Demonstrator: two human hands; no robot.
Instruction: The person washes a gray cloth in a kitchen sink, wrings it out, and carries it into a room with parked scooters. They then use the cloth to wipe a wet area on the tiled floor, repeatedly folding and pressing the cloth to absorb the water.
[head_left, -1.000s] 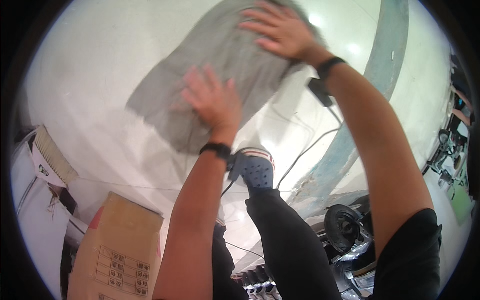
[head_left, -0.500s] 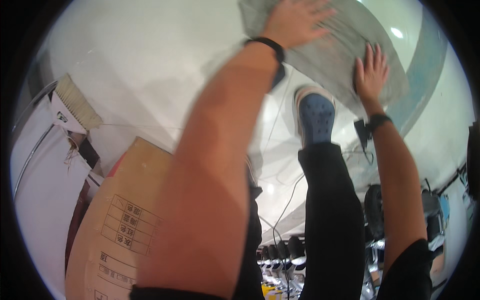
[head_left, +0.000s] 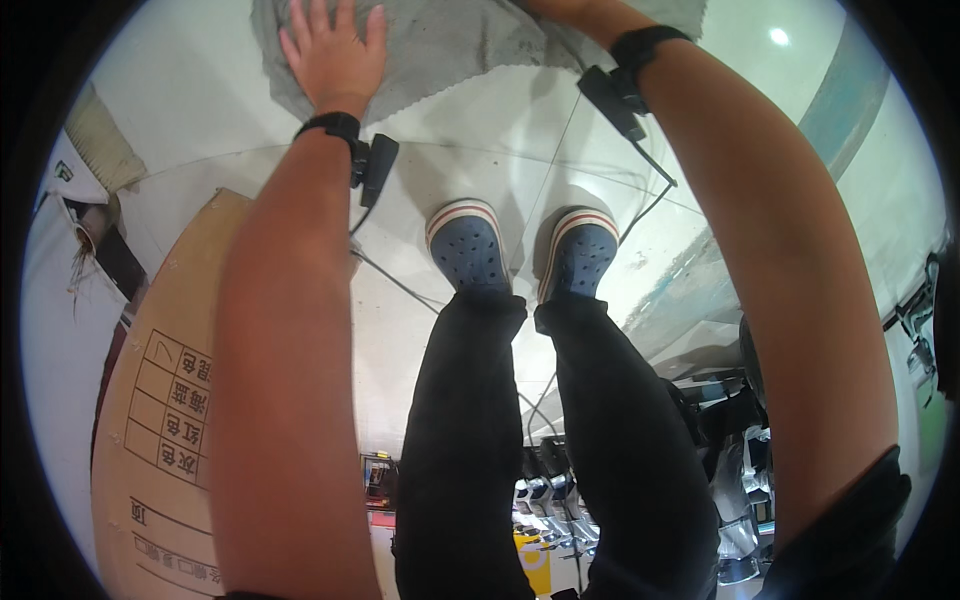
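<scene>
A grey cloth [head_left: 450, 50] lies spread on the pale floor at the top of the view. My left hand [head_left: 335, 50] rests flat on its left part, fingers apart and gripping nothing. My right hand [head_left: 565, 8] is on the cloth's right part. It is almost wholly cut off by the top edge, so its fingers are hidden. Both wrists wear black bands, each with a small black device and a thin cable.
My legs in black trousers and blue clogs [head_left: 468, 250] stand just below the cloth on the floor [head_left: 200, 110]. A tall brown cardboard box [head_left: 165, 400] stands at the left, white bags behind it. Dark equipment [head_left: 720, 420] sits at the lower right beside a blue-green floor stripe [head_left: 840, 110].
The view has tilted down, so both feet now show. My left hand has moved to the cloth's left part. My right hand has slid up past the top edge.
</scene>
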